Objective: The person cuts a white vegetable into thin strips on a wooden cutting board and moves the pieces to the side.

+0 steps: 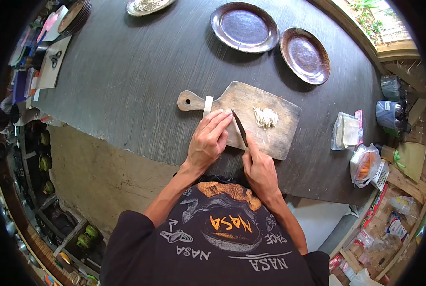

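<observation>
A wooden cutting board with a handle lies on the dark table. My left hand rests on its left part, fingers pressed together over a pale, flat strip of food. One end of the strip sticks out past my fingers near the board's handle; the rest is hidden beneath them. In my right hand is a knife, its dark blade close beside my left fingertips. A small heap of thin, pale slivers lies on the board to the right of the blade.
Two dark plates stand beyond the board. A pale dish with shredded food is at the far edge. On the right are a plastic packet and a bag of orange items. Scissors lie at the left.
</observation>
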Available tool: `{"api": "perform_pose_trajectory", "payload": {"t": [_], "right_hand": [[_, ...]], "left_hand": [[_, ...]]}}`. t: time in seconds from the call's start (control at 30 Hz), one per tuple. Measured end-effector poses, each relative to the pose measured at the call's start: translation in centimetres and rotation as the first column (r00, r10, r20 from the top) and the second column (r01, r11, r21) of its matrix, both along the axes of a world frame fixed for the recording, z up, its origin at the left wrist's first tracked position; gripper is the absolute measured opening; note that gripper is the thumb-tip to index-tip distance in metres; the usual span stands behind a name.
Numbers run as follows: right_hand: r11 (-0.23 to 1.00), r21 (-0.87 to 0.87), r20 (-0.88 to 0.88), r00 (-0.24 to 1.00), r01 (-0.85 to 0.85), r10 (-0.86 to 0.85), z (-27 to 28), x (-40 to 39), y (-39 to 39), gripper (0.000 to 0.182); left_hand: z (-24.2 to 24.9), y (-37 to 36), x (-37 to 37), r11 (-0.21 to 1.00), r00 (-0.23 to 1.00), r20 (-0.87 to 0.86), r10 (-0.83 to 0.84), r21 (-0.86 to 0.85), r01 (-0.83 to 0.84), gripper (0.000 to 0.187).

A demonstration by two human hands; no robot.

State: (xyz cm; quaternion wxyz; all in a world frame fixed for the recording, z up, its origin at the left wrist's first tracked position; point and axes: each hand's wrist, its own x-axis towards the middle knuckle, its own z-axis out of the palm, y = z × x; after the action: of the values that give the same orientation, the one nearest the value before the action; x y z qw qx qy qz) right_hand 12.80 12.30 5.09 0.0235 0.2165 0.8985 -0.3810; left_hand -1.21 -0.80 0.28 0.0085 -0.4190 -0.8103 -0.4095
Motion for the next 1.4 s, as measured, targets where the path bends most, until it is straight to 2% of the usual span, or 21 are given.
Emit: {"api": "perform_pose_trajectory", "payload": {"t": [0.07, 0.27, 0.6, 0.67, 0.8, 1.0, 1.07, 1.4], "right_hand": [[1.000, 0.031, 0.059, 0.998, -0.005, 0.004, 0.2, -0.4, 0.1, 0.064], [0.998, 0.064, 0.090, 0.996, -0.011, 0.005, 0.6, -0.4, -0.1, 0.066], [1.000, 0.011, -0.027, 1.000, -0.003, 0.004, -0.2, 0.1, 0.0, 0.065], [1.000, 0.012, 0.007, 1.000, 0.020, -0.020, 0.3, -0.6, -0.1, 0.059], [1.000, 0.012, 0.013, 1.000, 0.019, -0.019, 0.5, -0.9, -0.1, 0.060], [1.000, 0.003, 0.042, 0.999, 0.014, -0.014, 0.4, -0.7, -0.2, 0.066], [0.999, 0.048, 0.105, 0.994, 0.020, -0.025, 0.8, -0.3, -0.4, 0.067], [0.999, 0.048, 0.000, 1.000, -0.002, 0.002, -0.3, 0.5, -0.1, 0.064]], "left_hand": [[-0.2, 0.0, 0.0, 1.000, 1.000, -0.008, 0.000, 0.002, 0.000, 0.045], [0.1, 0.0, 0.2, 1.000, 1.000, -0.014, 0.000, -0.023, 0.000, 0.043], [0.0, -0.1, 0.0, 1.000, 1.000, -0.006, -0.007, -0.017, 0.007, 0.043], [-0.2, 0.0, 0.1, 1.000, 1.000, -0.005, -0.003, -0.010, 0.003, 0.043], [-0.2, -0.1, 0.0, 1.000, 1.000, -0.001, 0.002, -0.008, -0.002, 0.043], [0.0, -0.1, 0.0, 1.000, 1.000, -0.002, 0.004, -0.010, -0.004, 0.043], [0.1, 0.0, 0.3, 1.000, 1.000, 0.015, 0.012, -0.008, -0.012, 0.042], [0.1, -0.1, 0.1, 1.000, 1.000, 0.028, 0.009, 0.001, -0.009, 0.040]]}}
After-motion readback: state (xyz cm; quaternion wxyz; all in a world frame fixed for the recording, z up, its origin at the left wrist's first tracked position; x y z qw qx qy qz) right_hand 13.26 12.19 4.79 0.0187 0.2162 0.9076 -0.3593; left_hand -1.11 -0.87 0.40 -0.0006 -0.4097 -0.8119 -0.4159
